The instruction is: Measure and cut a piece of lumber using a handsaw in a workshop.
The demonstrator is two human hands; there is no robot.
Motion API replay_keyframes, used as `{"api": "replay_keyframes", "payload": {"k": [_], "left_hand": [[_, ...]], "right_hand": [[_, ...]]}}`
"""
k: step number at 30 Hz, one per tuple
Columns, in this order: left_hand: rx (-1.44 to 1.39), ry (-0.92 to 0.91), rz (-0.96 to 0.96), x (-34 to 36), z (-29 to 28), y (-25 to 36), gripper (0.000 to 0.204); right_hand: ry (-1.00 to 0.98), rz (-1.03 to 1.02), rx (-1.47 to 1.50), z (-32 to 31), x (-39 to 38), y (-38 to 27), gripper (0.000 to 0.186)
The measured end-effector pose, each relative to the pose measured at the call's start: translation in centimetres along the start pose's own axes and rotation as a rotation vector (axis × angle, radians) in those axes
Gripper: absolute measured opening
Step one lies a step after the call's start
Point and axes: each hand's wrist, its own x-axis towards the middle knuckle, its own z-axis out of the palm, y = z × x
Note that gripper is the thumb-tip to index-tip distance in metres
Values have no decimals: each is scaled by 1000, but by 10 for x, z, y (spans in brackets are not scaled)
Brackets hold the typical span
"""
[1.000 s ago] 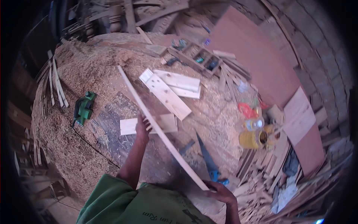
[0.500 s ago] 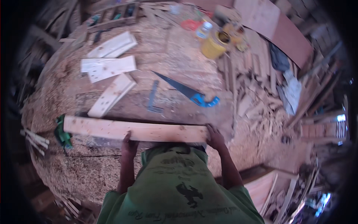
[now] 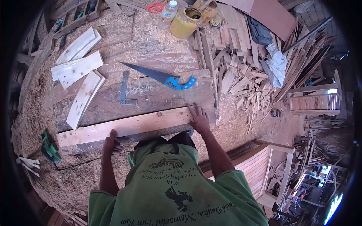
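Observation:
A long pale wooden plank (image 3: 145,123) with small dark holes and knots lies along the bench's near edge, its right end tilted farther away. My left hand (image 3: 112,144) is closed at its near edge, thumb on top and fingers lower down. At the right end, my right hand (image 3: 199,118) touches the plank with its fingers spread. Beyond the plank are a metal try square (image 3: 124,90) and a handsaw (image 3: 162,77) with a blue handle. A green power tool (image 3: 49,146) stands off the plank's left end.
Several short boards (image 3: 85,98) lie at the left. Yellow containers (image 3: 184,24) and a clear bottle (image 3: 167,15) stand at the far side. Wood offcuts (image 3: 235,77) are heaped at the right. A slatted wooden piece (image 3: 245,169) stands near my right arm. Shavings cover much of the surface.
My view has turned rightward, so the bench things appear farther left and tilted. Both hands remain at the plank. The fingers of my right hand now show more spread.

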Motion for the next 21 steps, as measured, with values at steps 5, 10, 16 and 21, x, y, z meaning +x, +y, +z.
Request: {"api": "replay_keyframes", "payload": {"k": [5,10,16,21], "left_hand": [[485,175,358,4,43,72,88],[474,524,362,31,111,166,74],[11,414,237,42,129,191,55],[-391,276,270,62,131,177,38]], "right_hand": [[169,293,316,45,-37,4,110],[171,250,378,85,-95,9,105],[-148,568,821,28,-137,-14,69],[269,530,1049,-109,-112,-41,47]]}}
